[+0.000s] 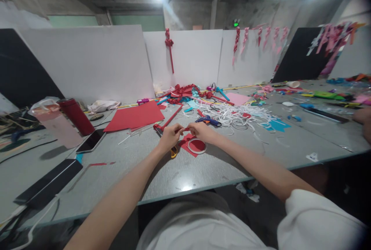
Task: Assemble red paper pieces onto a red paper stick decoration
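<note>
My left hand (pixel 172 135) and my right hand (pixel 199 131) meet over the table, fingertips pinched on a small red paper piece (pixel 186 129). Its shape is mostly hidden by the fingers. Just below them lies a red paper square (pixel 185 144) with a roll of white tape (pixel 197 146) resting on it. Scissors with yellow handles (pixel 174 152) lie partly under my left hand. Beyond that hand, a rolled red paper stick (pixel 173 116) slants away. A blue glue gun (pixel 209 120) lies behind my right hand.
Red sheets (pixel 136 115), a phone (pixel 91 141), a red flask (pixel 75 116) and a pink bottle (pixel 58 126) stand or lie to the left, near a black power strip (pixel 48 184). White paper curls (pixel 237 116) heap at right. Red paper decorations (pixel 182 92) pile against the white boards (pixel 185 53).
</note>
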Tool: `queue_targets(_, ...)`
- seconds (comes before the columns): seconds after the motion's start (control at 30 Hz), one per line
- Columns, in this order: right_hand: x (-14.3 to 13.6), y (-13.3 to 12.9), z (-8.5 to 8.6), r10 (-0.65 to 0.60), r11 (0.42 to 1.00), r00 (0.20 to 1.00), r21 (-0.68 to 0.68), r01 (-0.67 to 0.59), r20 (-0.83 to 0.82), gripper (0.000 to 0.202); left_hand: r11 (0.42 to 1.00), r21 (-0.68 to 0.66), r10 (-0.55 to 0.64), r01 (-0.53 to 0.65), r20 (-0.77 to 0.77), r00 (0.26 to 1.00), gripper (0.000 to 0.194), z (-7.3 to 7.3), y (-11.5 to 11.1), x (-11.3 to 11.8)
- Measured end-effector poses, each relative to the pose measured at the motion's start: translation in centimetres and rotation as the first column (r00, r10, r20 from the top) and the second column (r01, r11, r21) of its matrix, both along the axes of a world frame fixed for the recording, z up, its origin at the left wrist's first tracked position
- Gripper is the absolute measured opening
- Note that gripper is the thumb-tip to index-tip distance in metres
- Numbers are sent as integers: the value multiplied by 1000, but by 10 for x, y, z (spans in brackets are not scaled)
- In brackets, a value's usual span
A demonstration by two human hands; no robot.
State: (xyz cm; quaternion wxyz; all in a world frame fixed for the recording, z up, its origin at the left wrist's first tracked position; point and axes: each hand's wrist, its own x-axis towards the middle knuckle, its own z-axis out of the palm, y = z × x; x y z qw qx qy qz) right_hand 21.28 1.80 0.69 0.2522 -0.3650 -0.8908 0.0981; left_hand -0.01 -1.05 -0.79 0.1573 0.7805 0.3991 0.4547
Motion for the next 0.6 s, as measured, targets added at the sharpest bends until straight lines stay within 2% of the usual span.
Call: queue_targets(0.6,-2,-3,4,-28,997,1000,70,28,-8,27,1000,14,26,-26,15,1000,20,-2,2,-4)
